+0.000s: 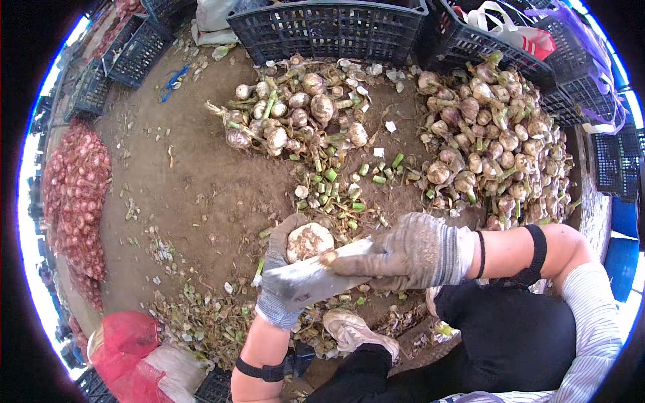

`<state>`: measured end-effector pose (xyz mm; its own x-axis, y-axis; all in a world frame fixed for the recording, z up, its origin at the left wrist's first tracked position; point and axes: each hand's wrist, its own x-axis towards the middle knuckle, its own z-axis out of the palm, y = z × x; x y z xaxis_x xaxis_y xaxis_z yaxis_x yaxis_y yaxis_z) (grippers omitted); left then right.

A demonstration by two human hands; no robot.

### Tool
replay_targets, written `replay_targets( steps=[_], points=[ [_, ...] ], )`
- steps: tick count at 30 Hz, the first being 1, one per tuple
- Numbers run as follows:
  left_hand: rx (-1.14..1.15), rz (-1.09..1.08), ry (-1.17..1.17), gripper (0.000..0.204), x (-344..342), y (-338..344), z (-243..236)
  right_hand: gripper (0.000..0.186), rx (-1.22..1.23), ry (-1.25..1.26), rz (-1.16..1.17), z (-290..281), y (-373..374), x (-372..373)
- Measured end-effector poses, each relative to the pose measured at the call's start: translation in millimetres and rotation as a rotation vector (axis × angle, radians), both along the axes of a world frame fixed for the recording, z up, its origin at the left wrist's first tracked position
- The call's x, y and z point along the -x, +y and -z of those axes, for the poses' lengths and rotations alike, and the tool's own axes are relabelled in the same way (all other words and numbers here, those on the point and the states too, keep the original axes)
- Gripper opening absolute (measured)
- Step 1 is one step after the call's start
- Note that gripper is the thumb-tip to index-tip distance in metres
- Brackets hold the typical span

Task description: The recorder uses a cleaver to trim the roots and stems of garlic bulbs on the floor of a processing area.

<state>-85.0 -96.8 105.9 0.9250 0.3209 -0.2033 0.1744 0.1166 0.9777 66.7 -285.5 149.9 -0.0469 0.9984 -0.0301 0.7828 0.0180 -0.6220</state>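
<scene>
A garlic bulb (pixel 310 242) with a dirty, brownish face turned up is wrapped by the fingers of my left hand (pixel 275 254), which wears a soiled grey glove. My right hand (pixel 413 250), gloved the same way, is closed on a knife whose broad grey blade (pixel 309 281) lies across the near side of the bulb and over my left palm. Its handle is hidden inside the glove. Just beyond my hands lie cut green stem pieces (pixel 329 191). Farther out is a small heap of garlic bulbs with stalks (pixel 295 111).
A larger garlic heap (pixel 497 134) spreads at the right. Black plastic crates (pixel 329 30) line the far side. Red net sacks of bulbs (pixel 77 195) stand at the left. A red and white sack (pixel 127 356) lies near left, beside scattered peelings (pixel 208 322). My shoe (pixel 356 332) is below my hands.
</scene>
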Motion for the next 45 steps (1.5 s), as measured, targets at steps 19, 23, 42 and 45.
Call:
replay_targets(
  steps=[19, 23, 42, 45],
  points=[
    [-0.434, -0.123, -0.264, 0.081, 11.8, -32.8, -21.1, 0.059, 0.542, -0.049, 0.294, 5.0, -8.7, -38.3],
    [-0.351, -0.092, -0.006, 0.08, 10.2, -24.2, -17.6, 0.058, 0.439, 0.161, 0.425, 37.5, -38.3, -48.1],
    [-0.046, -0.1, 0.218, 0.02, -15.9, 15.1, -28.0, 0.056, 0.95, 0.533, 0.369, 78.4, -81.9, -41.3],
    [-0.127, 0.047, -0.136, 0.031, -52.0, -7.4, -28.7, 0.054, 0.823, 0.632, 0.326, 109.3, -85.9, -20.2]
  ],
)
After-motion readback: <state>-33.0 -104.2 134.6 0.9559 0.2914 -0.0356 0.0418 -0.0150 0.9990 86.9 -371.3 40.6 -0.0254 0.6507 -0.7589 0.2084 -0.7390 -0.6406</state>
